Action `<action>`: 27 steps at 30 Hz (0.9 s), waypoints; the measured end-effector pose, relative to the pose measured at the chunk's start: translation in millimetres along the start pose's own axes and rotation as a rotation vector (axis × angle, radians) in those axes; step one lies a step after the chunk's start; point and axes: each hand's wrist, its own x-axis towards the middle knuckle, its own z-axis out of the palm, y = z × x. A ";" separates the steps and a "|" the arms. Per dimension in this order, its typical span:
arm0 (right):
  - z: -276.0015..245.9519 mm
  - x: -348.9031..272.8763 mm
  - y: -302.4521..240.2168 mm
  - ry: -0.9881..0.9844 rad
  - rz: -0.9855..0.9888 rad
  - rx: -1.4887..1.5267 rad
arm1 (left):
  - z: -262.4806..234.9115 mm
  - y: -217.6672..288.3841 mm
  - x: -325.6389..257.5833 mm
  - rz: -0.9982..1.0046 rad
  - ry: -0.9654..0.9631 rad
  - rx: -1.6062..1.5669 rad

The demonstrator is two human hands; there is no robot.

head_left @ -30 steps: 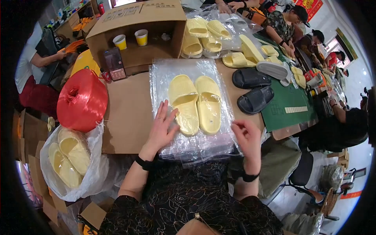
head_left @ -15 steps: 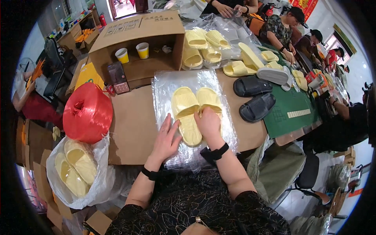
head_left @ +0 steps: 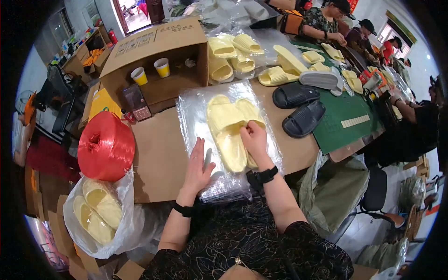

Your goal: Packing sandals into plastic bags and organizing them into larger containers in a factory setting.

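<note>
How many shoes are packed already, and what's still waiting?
Done: bagged yellow slippers at the left and more bagged pairs behind. In hand: right hand grips a yellow pair; left hand flattens the clear bags. Left: loose black slippers.

Right hand (head_left: 254,140) covers heel ends of pair of yellow slippers (head_left: 228,128); whether fingers pinch one slipper or only rest on it, cannot tell. Left hand (head_left: 198,170) hides part of clear plastic bag stack (head_left: 196,107); sheet count unreadable. Near edge of stack lost behind person's dark sleeves. Cardboard box (head_left: 154,42) interior shadowed. Co-workers at far table (head_left: 345,114) cut by fisheye rim, hands too small to make out.
</note>
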 end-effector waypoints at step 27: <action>-258.7 -137.7 137.3 1.259 0.671 1.170 | 9.8 -1.9 4.6 0.061 -0.069 0.202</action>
